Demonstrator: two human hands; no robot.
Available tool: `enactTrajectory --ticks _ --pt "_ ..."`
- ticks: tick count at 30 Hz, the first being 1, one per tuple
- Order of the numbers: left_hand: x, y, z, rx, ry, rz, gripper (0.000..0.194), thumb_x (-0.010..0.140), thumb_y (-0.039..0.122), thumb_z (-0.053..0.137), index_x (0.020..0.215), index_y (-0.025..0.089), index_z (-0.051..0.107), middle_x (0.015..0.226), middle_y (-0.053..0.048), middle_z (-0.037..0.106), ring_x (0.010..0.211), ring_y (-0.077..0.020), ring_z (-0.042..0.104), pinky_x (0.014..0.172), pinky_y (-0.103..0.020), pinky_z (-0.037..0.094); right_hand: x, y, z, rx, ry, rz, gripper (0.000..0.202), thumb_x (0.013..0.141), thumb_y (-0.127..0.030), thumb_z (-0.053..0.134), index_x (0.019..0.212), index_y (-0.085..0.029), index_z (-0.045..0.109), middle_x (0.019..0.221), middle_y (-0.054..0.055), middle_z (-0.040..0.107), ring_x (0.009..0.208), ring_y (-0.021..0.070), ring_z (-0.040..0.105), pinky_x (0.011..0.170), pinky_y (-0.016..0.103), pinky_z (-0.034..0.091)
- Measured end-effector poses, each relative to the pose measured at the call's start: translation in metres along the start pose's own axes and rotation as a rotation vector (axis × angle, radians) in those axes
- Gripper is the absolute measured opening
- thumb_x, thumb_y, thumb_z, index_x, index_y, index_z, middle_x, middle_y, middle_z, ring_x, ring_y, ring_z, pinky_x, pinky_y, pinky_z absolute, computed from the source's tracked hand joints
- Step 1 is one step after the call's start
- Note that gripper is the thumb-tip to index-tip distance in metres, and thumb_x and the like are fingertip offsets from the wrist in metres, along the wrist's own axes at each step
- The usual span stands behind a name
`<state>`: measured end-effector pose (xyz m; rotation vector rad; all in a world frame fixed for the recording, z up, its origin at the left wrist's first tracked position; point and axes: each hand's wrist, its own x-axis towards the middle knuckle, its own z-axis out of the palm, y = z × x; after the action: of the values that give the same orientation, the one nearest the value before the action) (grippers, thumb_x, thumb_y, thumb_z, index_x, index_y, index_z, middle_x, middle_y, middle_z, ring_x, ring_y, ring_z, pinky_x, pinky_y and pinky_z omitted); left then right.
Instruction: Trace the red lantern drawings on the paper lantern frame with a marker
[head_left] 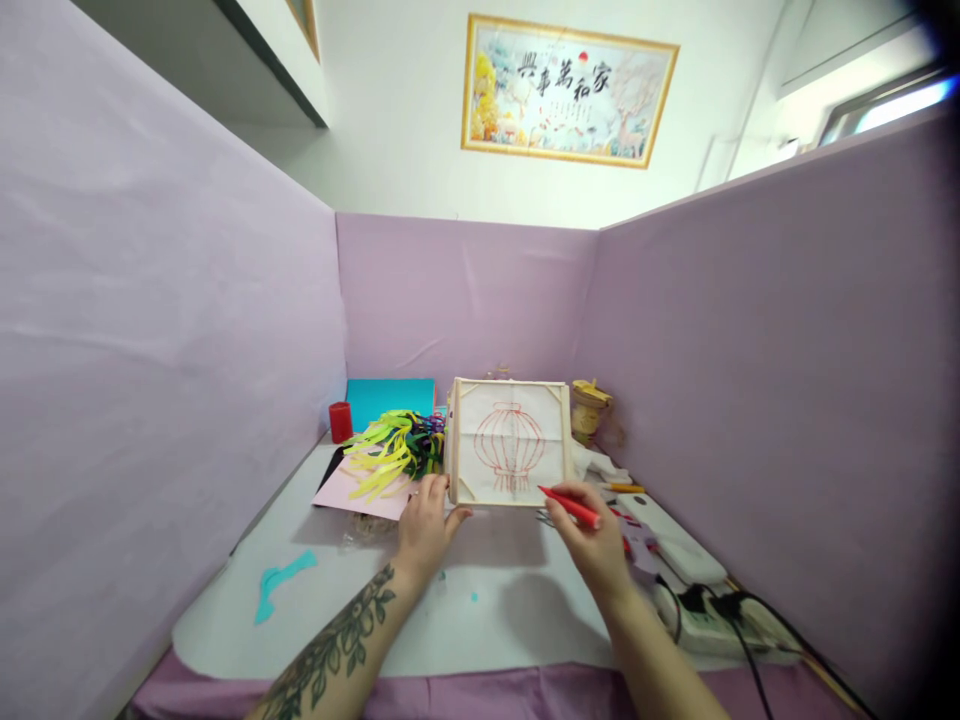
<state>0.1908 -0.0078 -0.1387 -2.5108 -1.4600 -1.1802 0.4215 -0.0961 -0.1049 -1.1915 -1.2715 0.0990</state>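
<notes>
On the wall above the purple partitions, the framed picture carries large black characters that read, from right to left, 家和萬事興; the smaller lines beneath them are too small to read.

The wooden frame is tilted up at the far part of the table, its white sheet facing the person and bearing a lantern outline drawn in red. The left hand reaches up from below, tattooed forearm slanting inward, its grip closed on the frame's lower left corner, fingers at the side and thumb out along the bottom edge. The right hand comes in from the lower right, its grip pinched around the red marker, whose tip points left at the sheet's lower right part; whether it touches cannot be told.

Left of the frame, yellow and green strips lie over a pink sheet, with a red cylinder farther back. A cyan scrap lies nearer the person.
</notes>
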Motion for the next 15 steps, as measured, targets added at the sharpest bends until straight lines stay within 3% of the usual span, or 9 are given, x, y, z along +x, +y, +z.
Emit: enactTrajectory --ticks 2,6,15 --pt "0.0 -0.001 0.0 0.001 -0.003 -0.006 0.042 0.086 0.039 0.062 0.12 0.018 0.05 0.115 -0.01 0.059 0.101 -0.0243 0.062 0.082 -0.036 0.052 0.003 -0.003 0.011 -0.037 -0.052 -0.067 0.015 0.079 -0.033 0.064 0.084 -0.018 0.063 0.077 0.004 0.068 0.07 0.0181 0.065 0.065 0.028 0.053" --pt "0.0 0.0 -0.001 0.0 -0.017 -0.016 0.041 0.086 0.038 0.062 0.119 0.018 0.05 0.114 -0.01 0.059 0.102 -0.0242 0.061 0.084 -0.036 0.052 0.007 -0.002 0.026 -0.093 -0.04 -0.136 0.012 0.08 -0.029 0.061 0.084 -0.019 0.065 0.078 0.004 0.07 0.071 0.0182 0.067 0.069 0.029 0.054" --pt "0.0 0.0 0.0 0.01 -0.02 -0.019 0.042 0.086 0.039 0.062 0.12 0.017 0.051 0.116 -0.011 0.059 0.101 -0.0243 0.062 0.082 -0.036 0.051 0.007 0.007 0.03 -0.154 -0.034 -0.181 0.013 0.081 -0.027 0.06 0.089 -0.02 0.067 0.084 0.005 0.071 0.077 0.0187 0.068 0.074 0.03 0.054"
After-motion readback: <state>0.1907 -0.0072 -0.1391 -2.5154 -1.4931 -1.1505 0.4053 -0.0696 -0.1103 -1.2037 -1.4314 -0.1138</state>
